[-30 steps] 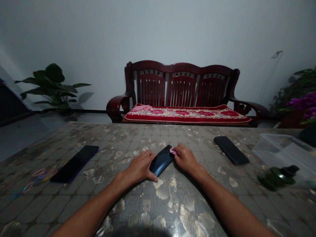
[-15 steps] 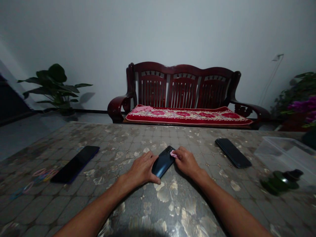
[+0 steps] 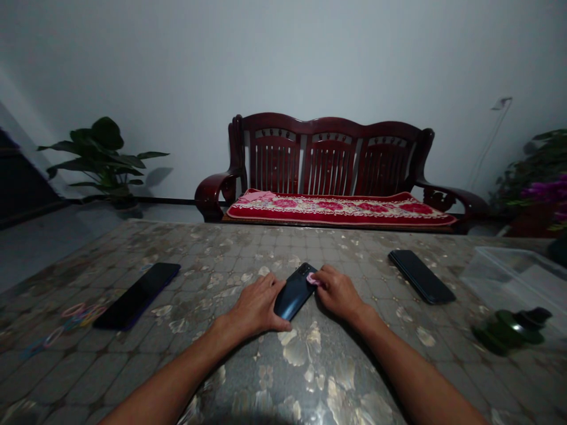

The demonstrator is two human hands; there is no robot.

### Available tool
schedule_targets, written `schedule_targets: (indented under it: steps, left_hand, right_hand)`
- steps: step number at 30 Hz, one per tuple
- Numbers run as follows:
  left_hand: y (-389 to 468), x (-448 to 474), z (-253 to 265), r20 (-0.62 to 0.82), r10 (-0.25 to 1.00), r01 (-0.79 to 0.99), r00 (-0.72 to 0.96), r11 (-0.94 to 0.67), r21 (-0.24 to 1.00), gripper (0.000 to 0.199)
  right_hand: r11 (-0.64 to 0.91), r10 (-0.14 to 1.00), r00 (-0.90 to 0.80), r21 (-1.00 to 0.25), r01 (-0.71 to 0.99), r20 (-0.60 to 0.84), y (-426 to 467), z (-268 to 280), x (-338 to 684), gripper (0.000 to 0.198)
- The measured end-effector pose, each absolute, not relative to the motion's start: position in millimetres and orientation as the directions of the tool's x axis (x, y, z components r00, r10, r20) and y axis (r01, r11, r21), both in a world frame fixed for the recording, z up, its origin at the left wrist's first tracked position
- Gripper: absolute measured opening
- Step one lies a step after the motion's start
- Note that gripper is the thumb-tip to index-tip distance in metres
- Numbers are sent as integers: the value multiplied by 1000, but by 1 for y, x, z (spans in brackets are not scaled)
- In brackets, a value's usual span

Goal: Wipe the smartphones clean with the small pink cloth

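A dark blue smartphone (image 3: 294,293) lies tilted in line on the table, its back with the camera block facing up. My left hand (image 3: 260,302) grips its left side, with the thumb at the near end and the fingers along the far edge. In my right hand (image 3: 335,290) a small pink cloth (image 3: 312,278) is pinched, pressed on the phone's back beside the cameras. Most of the cloth is hidden under my fingers.
A purple-edged phone (image 3: 137,297) and several coloured rubber bands (image 3: 73,319) lie at left. To the right are another dark phone (image 3: 420,276), a clear plastic box (image 3: 491,271) and a green bottle (image 3: 509,330) on its side. Behind the table (image 3: 212,248) stands a wooden bench (image 3: 330,156).
The whole view has shifted slightly. Both hands keep their hold, and the cloth stays near the phone's cameras with hardly any visible movement.
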State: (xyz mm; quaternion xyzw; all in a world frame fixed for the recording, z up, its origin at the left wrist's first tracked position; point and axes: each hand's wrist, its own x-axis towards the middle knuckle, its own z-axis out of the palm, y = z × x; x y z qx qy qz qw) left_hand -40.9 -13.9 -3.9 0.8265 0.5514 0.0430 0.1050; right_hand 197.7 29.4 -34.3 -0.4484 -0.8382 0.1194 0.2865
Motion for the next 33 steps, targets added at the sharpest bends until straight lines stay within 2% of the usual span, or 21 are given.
schedule_targets:
  steps: [3,5,8,11,14,17,21,24,28,33]
  left_hand:
    - [-15,-41,-5,-30,923,903,384,-368,221,75]
    - [-16,-41,-5,-18,922,900,386,-372,225,75]
    - [-16,-40,-5,-20,924,903,383,-369,219,74]
    - [-17,-39,-3,-34,924,908,380,-365,207,71]
    - [-18,-36,1,-54,924,911,379,-362,195,67]
    - [-21,-34,6,-71,925,917,374,-357,177,63]
    - [-23,-30,12,-90,925,922,370,-354,157,57]
    - [-25,-27,15,-107,921,922,374,-356,153,54]
    - [-29,-25,18,-119,916,919,384,-366,146,51]
    - [-36,-19,18,-154,908,921,389,-380,87,53]
  right_hand:
    - [462,880,-316,-491,739,354,38,-37,208,23]
    - [465,879,-313,-502,730,360,38,-38,209,23]
    - [564,823,-405,-487,667,398,28,-37,201,24]
    - [700,713,-567,-466,542,413,15,-35,188,26]
    - [755,652,-640,-432,494,407,10,-33,181,26]
    - [719,695,-596,-401,568,403,18,-34,187,27]
    - [551,826,-411,-400,733,385,38,-37,207,28]
    - [449,878,-312,-399,800,362,45,-39,216,31]
    - [395,902,-266,-398,828,340,45,-39,217,33]
    - [345,925,-206,-479,807,319,46,-38,217,35]
